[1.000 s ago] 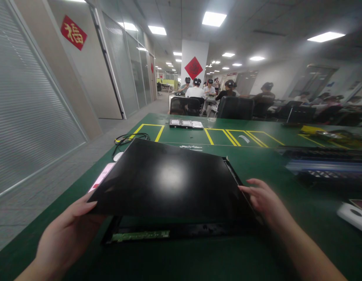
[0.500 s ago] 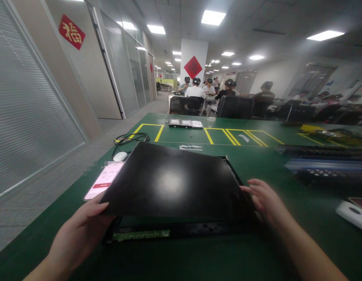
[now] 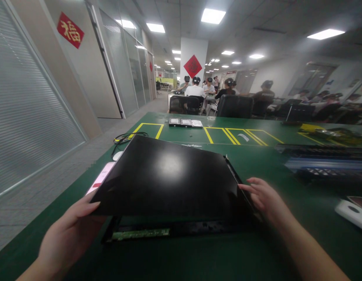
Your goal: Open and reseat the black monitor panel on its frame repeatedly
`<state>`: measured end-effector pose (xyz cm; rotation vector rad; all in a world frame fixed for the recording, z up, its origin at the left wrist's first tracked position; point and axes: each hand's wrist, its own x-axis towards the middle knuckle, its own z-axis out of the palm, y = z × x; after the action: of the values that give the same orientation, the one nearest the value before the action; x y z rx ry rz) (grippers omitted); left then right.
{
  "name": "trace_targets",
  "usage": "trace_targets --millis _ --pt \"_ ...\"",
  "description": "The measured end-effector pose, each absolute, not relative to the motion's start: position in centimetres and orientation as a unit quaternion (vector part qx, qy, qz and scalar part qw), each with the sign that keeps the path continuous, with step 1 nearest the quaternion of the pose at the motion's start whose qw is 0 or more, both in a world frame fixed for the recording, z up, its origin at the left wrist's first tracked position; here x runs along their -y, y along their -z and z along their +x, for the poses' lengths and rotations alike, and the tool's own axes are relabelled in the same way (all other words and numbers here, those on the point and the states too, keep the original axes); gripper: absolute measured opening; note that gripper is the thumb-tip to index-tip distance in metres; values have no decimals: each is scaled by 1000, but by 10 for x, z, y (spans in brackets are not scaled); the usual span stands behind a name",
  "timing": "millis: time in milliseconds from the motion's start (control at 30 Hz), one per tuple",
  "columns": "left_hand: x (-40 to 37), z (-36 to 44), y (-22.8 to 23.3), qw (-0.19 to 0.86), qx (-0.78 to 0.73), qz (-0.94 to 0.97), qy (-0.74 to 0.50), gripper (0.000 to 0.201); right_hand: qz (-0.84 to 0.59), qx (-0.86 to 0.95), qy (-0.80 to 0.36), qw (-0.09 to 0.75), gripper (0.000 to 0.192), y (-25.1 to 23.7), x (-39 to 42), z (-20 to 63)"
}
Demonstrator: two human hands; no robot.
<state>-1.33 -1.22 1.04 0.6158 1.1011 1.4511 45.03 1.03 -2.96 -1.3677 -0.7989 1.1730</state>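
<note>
An open office with glass partitions stretches back to a white pillar (image 3: 185,48) bearing a red diamond sign (image 3: 193,66), and people (image 3: 194,91) in headgear sit around a table in front of it. Nearer, yellow tape (image 3: 153,124) marks out boxes on a green tabletop (image 3: 286,249), where three drives (image 3: 186,123) stand in a row at the far side. The black panel (image 3: 169,187) is tilted above a black frame (image 3: 198,227), its left side raised and its right side down by the frame's right edge. The left hand (image 3: 69,232) pinches the panel's near left corner, thumb on top and fingers underneath. The right hand (image 3: 265,199) is loosely curled, a fingertip at the panel's right edge; whether it grips anything, I cannot tell. A green circuit strip (image 3: 139,233) shows along the frame's near side, and a lit phone (image 3: 101,177) lies just left of the panel
</note>
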Motion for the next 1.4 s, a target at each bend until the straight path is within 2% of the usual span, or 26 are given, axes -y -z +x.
trace_targets --millis 567,1000,1400 --pt "16 10 -17 624 -461 238 -584 68 -607 327 -452 566 31 38 -15 455" --pt "13 6 -8 627 -470 279 -555 50 -619 336 -441 556 29 38 -16 455" --pt "8 9 -1 637 -479 264 -543 44 -682 391 -390 480 27 35 -11 443"
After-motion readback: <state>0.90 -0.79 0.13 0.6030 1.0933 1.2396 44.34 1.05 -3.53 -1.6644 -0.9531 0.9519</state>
